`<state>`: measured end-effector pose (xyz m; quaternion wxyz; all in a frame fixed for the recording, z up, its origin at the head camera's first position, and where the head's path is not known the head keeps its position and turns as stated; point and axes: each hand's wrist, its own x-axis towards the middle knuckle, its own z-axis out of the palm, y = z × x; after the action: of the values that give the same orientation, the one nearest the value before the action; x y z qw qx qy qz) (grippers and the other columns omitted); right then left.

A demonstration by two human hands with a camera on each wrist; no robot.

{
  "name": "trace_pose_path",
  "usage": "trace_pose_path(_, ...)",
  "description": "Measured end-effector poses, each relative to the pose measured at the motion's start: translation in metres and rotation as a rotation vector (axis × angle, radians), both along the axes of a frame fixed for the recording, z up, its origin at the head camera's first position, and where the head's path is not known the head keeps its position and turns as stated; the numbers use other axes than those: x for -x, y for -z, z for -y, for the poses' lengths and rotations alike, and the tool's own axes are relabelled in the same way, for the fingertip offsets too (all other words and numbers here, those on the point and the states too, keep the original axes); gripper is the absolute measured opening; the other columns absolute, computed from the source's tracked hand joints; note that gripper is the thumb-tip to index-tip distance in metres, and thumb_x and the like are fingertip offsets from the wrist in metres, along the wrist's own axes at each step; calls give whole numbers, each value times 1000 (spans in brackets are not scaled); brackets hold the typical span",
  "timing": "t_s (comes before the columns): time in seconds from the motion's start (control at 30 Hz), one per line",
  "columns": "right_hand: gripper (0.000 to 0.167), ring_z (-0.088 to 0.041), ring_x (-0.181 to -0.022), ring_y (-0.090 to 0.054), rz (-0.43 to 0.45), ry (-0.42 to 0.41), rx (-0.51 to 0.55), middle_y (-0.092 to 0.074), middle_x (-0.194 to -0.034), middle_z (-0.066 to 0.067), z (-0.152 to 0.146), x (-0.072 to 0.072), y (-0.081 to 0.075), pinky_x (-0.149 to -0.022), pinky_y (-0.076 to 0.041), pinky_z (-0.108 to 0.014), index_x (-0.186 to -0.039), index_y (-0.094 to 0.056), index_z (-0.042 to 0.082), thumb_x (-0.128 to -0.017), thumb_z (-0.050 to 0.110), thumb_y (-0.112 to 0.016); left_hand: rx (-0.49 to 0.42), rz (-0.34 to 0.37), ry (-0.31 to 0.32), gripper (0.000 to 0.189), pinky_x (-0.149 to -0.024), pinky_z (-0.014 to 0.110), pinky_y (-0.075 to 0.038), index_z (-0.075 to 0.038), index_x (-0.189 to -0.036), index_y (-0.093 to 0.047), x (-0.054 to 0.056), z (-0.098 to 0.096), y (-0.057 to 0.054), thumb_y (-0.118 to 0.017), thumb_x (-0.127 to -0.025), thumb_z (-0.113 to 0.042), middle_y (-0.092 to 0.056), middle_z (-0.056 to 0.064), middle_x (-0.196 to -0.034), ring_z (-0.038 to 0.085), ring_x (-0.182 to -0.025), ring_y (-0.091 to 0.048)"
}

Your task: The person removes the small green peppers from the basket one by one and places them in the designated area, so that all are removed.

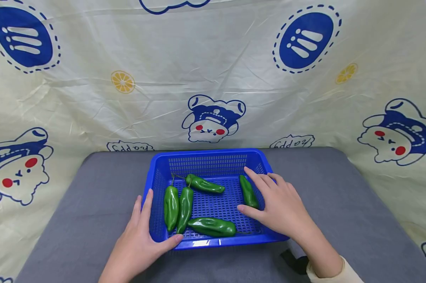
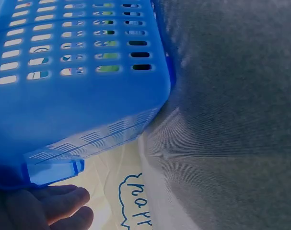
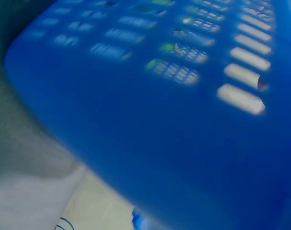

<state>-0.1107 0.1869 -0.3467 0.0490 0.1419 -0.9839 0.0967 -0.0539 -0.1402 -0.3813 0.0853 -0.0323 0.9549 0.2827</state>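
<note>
A blue plastic basket [image 1: 230,241] with slotted walls sits on the grey table, holding several green peppers. Two of them, a left pepper [image 1: 171,208] and its neighbour [image 1: 185,206], lie lengthwise side by side. One pepper [image 1: 205,184] lies crosswise towards the back, another [image 1: 213,227] along the front. At the right wall rests a further pepper [image 1: 249,192]. My left hand [image 1: 138,236] is at the front left corner, thumb at the front rim and fingers along the left side. My right hand [image 1: 278,204] reaches over the right rim, thumb and fingers spread around that right pepper; contact is unclear.
The grey cloth-covered table [image 1: 103,204] extends on both sides of the basket. Behind it hangs a cream printed curtain [image 1: 156,114]. A dark strap-like item [image 1: 294,261] is partly hidden below my right forearm. Basket walls fill much of both wrist views.
</note>
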Motion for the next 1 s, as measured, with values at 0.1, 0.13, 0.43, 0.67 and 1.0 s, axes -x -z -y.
trace_pose_path(0.1, 95, -43, -134, -44, 12, -14, -5, -58, -142, -9, -5, 5, 3, -99, -39, -67, -157, -27, 34, -79, 74, -64, -30, 5, -10, 134, -96, 71, -41, -33, -158, 14, -1, 0, 2, -64, -64, -88, -4, 22, -166, 54, -138, -36)
trace_pose_path(0.13, 96, -43, -135, -44, 14, -19, -8, -58, -142, -9, -7, 7, 4, -100, -39, -68, -157, -27, 34, -79, 75, -64, -40, 5, -10, 135, -98, 71, -40, -31, -158, 14, -1, 0, 2, -64, -64, -87, -4, 22, -166, 53, -139, -35)
trace_pose_path(0.43, 103, -44, -137, -42, 60, -95, -40, -55, -145, -14, -14, 24, 6, -104, -36, -67, -157, -28, 34, -72, 79, -66, -82, 21, -20, 141, -105, 68, -36, -20, -159, 12, -1, -1, 4, -68, -63, -85, -6, 20, -166, 49, -144, -30)
trace_pose_path(0.67, 106, -42, -137, -41, 104, -154, -46, -53, -146, -15, -18, 44, 12, -107, -32, -66, -156, -32, 31, -68, 77, -72, -95, -5, -18, 139, -106, 67, -36, -20, -160, 10, -2, 0, 6, -72, -65, -80, -8, 20, -165, 49, -143, -31)
trace_pose_path(1.0, 104, -41, -136, -43, 142, -186, -54, -56, -143, -13, -20, 59, 18, -111, -27, -66, -154, -36, 28, -68, 64, -81, -109, 11, -27, 138, -107, 67, -35, -21, -159, 11, -1, 0, 6, -74, -66, -77, -6, 21, -165, 49, -144, -30)
